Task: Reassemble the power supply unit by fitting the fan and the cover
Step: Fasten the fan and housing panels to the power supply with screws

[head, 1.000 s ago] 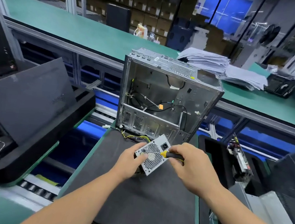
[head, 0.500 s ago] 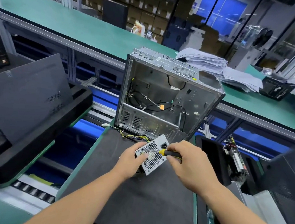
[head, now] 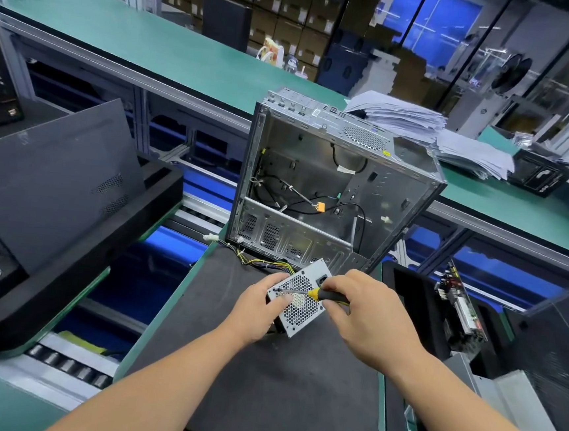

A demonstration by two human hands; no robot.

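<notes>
Right hand [head: 367,312] fingers wrapped round screwdriver [head: 317,293] handle; shaft runs leftward, tip at the far-left corner of the power supply unit [head: 299,302] grille face. Left hand [head: 257,311] grips the unit's left edge, thumb on the grille. Unit rests tilted on the dark surface [head: 278,386], just in front of the open computer case [head: 330,191]. Tool axis lies nearly flat across the grille; probably needs squaring to the screw.
</notes>
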